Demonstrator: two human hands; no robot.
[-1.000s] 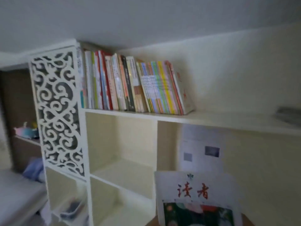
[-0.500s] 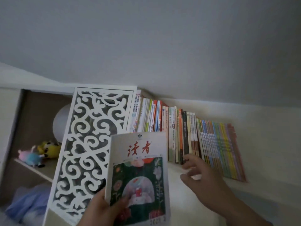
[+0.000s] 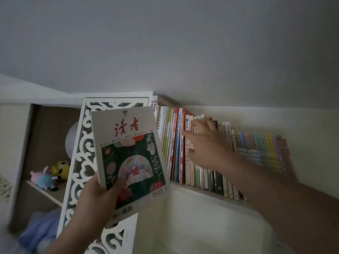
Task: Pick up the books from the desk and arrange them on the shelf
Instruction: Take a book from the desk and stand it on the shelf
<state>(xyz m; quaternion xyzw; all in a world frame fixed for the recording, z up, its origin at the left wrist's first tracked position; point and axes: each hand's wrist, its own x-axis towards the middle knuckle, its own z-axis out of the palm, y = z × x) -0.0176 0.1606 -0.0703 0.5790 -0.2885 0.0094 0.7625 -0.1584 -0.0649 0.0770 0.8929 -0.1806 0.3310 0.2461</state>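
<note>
— Grey-white cover, red characters, a dark green picture: that magazine [image 3: 128, 154] is up in the left hand [image 3: 97, 195], thumb pinching the lower cover, fingers behind it.

— And the right hand [image 3: 205, 143]?

— Fingers spread against the spines of the row of books [image 3: 229, 154] on the shelf [image 3: 211, 194], just right of the magazine. It touches them; whether it grips one I cannot tell, the fingertips blur.

— So how far along?

— A full row already stands there, leaning past the right hand. This magazine is not yet shelved. My guess is the right hand is parting the row to make a slot.

— What's left?

— Sliding it in upright. The desk is out of view, so whether more books wait there I can't say.

— Left of the left hand?

— A white fretwork panel [image 3: 82, 162], then plush toys [image 3: 49, 175] in a cubby.
</note>
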